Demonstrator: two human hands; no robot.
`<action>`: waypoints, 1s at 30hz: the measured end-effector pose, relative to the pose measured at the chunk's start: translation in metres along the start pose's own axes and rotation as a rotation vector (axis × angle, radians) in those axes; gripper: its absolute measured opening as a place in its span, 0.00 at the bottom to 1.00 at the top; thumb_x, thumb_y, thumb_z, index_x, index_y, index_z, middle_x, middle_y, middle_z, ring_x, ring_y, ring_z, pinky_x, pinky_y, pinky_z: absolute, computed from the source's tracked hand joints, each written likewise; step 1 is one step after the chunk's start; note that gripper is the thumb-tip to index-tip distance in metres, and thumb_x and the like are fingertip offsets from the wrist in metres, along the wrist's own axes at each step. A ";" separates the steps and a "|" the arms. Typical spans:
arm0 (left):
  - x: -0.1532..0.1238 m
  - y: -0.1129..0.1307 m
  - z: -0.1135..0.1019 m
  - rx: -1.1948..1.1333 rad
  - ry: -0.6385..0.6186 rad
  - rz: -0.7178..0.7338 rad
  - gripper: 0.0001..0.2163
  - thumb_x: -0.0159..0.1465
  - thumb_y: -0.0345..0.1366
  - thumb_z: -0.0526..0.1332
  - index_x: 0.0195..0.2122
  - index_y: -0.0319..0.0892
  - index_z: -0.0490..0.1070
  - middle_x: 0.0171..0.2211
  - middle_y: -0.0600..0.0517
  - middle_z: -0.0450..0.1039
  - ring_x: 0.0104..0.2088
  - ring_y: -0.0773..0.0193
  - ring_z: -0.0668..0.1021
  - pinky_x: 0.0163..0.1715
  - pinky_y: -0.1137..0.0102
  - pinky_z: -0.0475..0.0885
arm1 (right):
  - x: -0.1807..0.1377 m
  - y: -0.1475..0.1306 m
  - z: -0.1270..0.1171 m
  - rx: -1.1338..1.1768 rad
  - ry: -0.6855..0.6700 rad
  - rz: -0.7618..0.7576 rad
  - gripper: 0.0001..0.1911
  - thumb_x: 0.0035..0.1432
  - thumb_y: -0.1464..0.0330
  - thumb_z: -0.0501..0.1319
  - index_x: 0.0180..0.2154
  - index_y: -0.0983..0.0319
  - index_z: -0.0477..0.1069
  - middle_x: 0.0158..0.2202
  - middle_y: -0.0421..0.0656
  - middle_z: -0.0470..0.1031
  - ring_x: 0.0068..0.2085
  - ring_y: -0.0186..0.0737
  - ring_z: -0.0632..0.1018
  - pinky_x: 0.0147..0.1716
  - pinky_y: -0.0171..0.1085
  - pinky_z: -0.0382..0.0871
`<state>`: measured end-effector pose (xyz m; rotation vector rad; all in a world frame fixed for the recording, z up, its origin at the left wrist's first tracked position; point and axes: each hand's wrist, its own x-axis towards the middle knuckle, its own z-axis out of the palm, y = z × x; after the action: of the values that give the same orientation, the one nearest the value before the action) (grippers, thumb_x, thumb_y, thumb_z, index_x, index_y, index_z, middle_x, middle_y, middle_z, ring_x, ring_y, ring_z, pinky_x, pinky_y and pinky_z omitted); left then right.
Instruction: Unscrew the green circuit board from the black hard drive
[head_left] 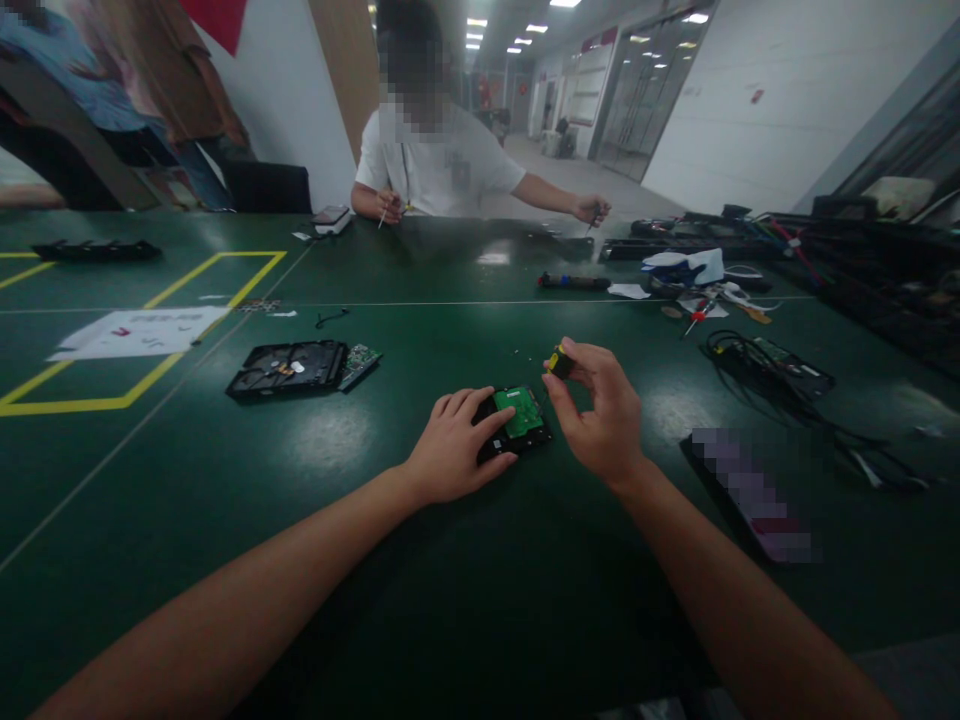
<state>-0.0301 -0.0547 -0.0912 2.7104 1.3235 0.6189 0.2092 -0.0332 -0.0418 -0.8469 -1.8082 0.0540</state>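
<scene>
A hard drive point(536, 437) lies flat before me, its green circuit board point(523, 410) facing up. My left hand point(459, 445) holds it against the table from the left. The thumb is along the near edge, the index finger rests on the board, and the other fingers reach the far left side, covering part of the drive. Just right of the drive, my right hand point(600, 410) is raised above the table. Its thumb and fingertips pinch a small yellow-and-black block point(559, 361); the fingers partly hide it.
Another hard drive point(289, 368) lies left beside a loose circuit board point(360, 367). Paper point(142, 332) is farther left. At right are black cables point(780, 385), a blurred purple object point(750, 490) and a red-tipped screwdriver point(697, 316). Across the table sits a person point(442, 165) holding tools.
</scene>
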 end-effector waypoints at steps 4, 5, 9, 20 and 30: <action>0.000 0.000 -0.001 0.008 -0.004 0.003 0.30 0.70 0.54 0.63 0.70 0.50 0.67 0.71 0.39 0.59 0.68 0.38 0.65 0.64 0.40 0.63 | 0.002 -0.003 -0.002 -0.044 0.015 -0.036 0.29 0.65 0.73 0.65 0.64 0.48 0.67 0.53 0.45 0.74 0.50 0.47 0.80 0.44 0.47 0.85; 0.000 0.000 -0.001 0.008 -0.002 0.004 0.30 0.70 0.54 0.62 0.70 0.51 0.66 0.71 0.39 0.59 0.68 0.38 0.65 0.63 0.40 0.63 | 0.002 -0.003 -0.001 -0.037 0.008 -0.028 0.29 0.66 0.73 0.65 0.65 0.48 0.67 0.54 0.46 0.74 0.51 0.47 0.80 0.45 0.48 0.85; -0.001 -0.001 0.001 0.008 -0.002 0.007 0.30 0.70 0.55 0.62 0.70 0.52 0.66 0.71 0.40 0.58 0.68 0.38 0.65 0.63 0.40 0.63 | -0.001 -0.001 0.001 0.038 -0.022 0.035 0.31 0.66 0.74 0.62 0.67 0.49 0.63 0.59 0.46 0.74 0.53 0.48 0.82 0.52 0.52 0.84; -0.001 0.000 0.000 0.012 0.000 0.004 0.29 0.71 0.54 0.62 0.70 0.51 0.66 0.71 0.39 0.58 0.68 0.38 0.64 0.64 0.40 0.63 | 0.004 -0.005 -0.004 -0.045 0.006 -0.022 0.26 0.66 0.71 0.66 0.62 0.48 0.67 0.52 0.44 0.74 0.50 0.47 0.79 0.44 0.49 0.84; -0.001 0.000 -0.001 0.007 0.001 0.003 0.29 0.70 0.54 0.63 0.70 0.51 0.67 0.71 0.39 0.59 0.68 0.38 0.65 0.64 0.40 0.63 | 0.007 -0.007 -0.006 -0.073 0.014 0.019 0.23 0.66 0.70 0.67 0.59 0.50 0.70 0.51 0.44 0.75 0.46 0.45 0.80 0.43 0.47 0.84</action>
<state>-0.0308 -0.0556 -0.0907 2.7185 1.3250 0.6168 0.2094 -0.0361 -0.0306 -0.9136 -1.7982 -0.0061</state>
